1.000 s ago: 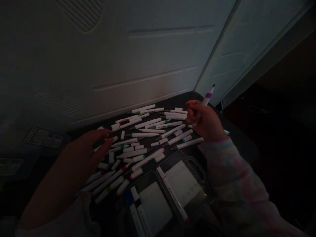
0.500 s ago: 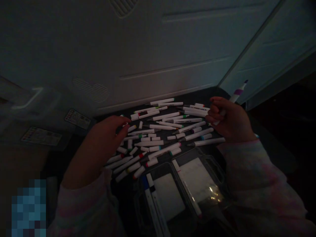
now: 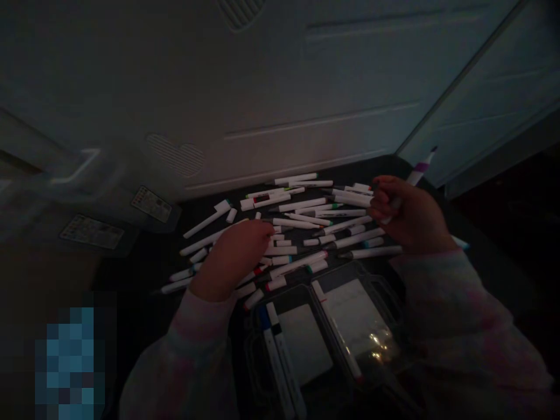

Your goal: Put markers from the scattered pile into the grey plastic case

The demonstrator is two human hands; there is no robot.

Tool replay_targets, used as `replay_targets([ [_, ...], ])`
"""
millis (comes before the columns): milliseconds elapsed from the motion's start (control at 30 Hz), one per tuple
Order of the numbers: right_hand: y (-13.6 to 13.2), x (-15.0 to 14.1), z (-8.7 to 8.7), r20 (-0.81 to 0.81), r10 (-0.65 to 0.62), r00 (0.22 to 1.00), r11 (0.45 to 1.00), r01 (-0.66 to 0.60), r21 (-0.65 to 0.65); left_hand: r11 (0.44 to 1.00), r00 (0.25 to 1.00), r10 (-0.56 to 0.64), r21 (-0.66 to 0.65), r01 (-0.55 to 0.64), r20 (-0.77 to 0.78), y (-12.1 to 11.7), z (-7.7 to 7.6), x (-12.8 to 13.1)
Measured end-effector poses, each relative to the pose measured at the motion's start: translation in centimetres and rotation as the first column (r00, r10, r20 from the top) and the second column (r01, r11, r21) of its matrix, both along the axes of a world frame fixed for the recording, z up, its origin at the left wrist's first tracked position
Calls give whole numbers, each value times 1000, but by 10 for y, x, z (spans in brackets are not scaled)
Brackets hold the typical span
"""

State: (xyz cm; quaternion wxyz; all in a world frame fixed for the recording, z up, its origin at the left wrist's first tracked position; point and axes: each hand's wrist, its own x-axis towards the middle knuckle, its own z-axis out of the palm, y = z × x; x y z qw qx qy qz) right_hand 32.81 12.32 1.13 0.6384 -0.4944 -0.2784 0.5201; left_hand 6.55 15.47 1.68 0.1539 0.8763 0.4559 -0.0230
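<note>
My right hand [image 3: 406,213], raised at the right of the pile, is closed around an uncapped white marker [image 3: 419,171] with a purple band. Its dark tip points up and away. My left hand [image 3: 242,251] is low over the left-middle of the pile, fingers bent and pressed together beside several small white caps [image 3: 282,243]. Whatever lies between those fingertips is hidden. Around both hands lie many white markers [image 3: 301,205] with coloured ends, some capped and some showing grey tips. Just past my right hand's fingers rests another marker [image 3: 350,198].
An open clear plastic case [image 3: 345,373] lies in front of me, holding a blue-capped marker [image 3: 275,367], a black-banded one and a red-ended one. Behind the dark table [image 3: 376,166] stands a pale panelled wall [image 3: 324,128]. Labelled clear boxes [image 3: 94,233] are at the left.
My left hand has moved right and inward over the caps, uncovering markers at the pile's left side. My right hand still holds the purple-banded marker in nearly the same place. The view has shifted slightly.
</note>
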Motion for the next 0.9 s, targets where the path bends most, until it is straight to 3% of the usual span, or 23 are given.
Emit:
replay_targets([
  [200, 0, -1, 3, -48, -14, 999, 1000, 12, -26, 990, 996, -77, 118, 83, -50, -2, -20, 15],
  [367, 1, 1, 0, -17, 3, 1000, 1000, -3, -25, 974, 989, -136, 173, 145, -65, 0, -21, 18],
  [600, 2, -1, -2, -6, 5, 1000, 1000, -5, -10, 975, 993, -115, 191, 116, -21, 0, -25, 20],
  [733, 4, -4, -4, 6, -20, 1000, 1000, 20, -7, 968, 973, -109, 242, 58, 203, -3, -11, 17],
  [900, 5, -13, -13, 147, -42, 988, 999, 43, -7, 955, 805, -189, 295, 18, 562, -26, 27, 18],
])
